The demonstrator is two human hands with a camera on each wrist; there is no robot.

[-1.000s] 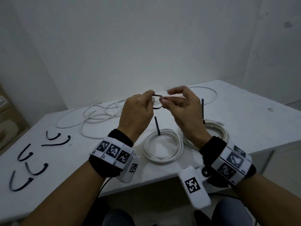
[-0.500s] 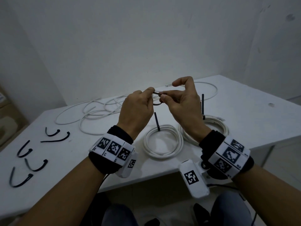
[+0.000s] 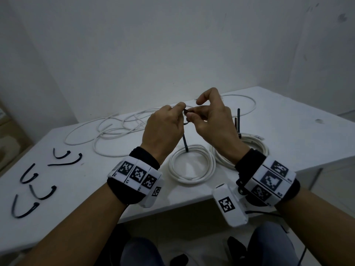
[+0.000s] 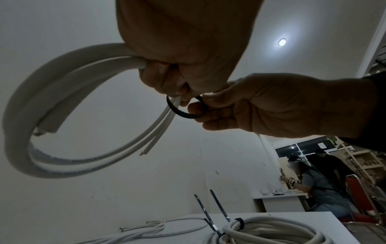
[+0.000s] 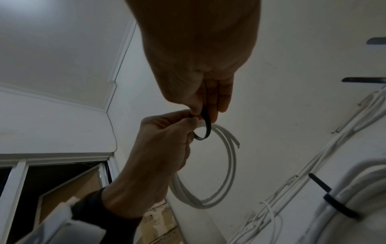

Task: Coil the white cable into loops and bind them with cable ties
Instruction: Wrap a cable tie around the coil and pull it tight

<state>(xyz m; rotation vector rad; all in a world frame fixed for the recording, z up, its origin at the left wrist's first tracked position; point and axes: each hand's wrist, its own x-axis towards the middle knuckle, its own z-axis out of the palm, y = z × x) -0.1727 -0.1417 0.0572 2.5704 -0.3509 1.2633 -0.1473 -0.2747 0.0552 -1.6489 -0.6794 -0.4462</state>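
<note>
Both hands meet above the white bench (image 3: 288,143) in the head view: the left hand (image 3: 163,129) and right hand (image 3: 213,121) pinch a black cable tie (image 3: 186,111), with two bound coils (image 3: 192,164) lying below. From the left wrist, fingers clutch the white cable loops (image 4: 62,102), the tie ringing their strands. From the right wrist, the tie's band (image 5: 205,125) curls round the coil.

Head downward; wrists upward, close
</note>
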